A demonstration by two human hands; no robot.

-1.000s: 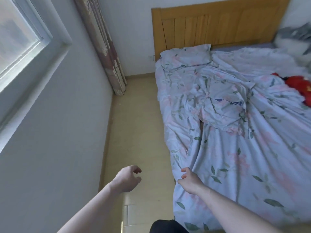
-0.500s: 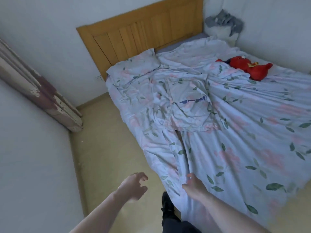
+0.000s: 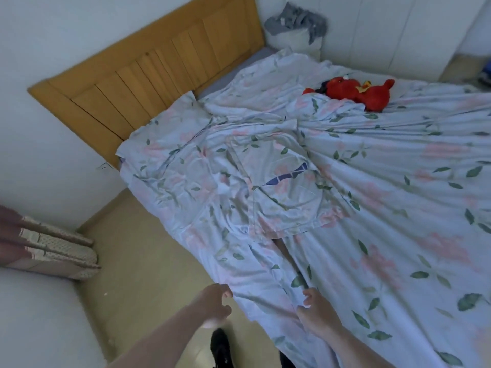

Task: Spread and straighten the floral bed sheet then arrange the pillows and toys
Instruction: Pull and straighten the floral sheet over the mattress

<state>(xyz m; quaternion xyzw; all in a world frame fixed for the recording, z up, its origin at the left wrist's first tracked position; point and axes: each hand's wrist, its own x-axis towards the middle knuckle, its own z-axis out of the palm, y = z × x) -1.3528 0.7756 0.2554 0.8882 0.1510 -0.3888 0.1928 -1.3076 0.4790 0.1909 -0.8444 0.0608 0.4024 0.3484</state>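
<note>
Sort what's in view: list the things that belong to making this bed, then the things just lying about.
Part of the job:
floral bed sheet, rumpled
floral pillow
red plush toy
left hand at the sheet's edge
right hand on the sheet

Just lying about:
grey cloth on a white bundle in the corner
curtain
wooden headboard

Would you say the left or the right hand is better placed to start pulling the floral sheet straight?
Right. The right hand already lies on the floral sheet at its hanging edge, while the left hand hovers over the floor beside it.
</note>
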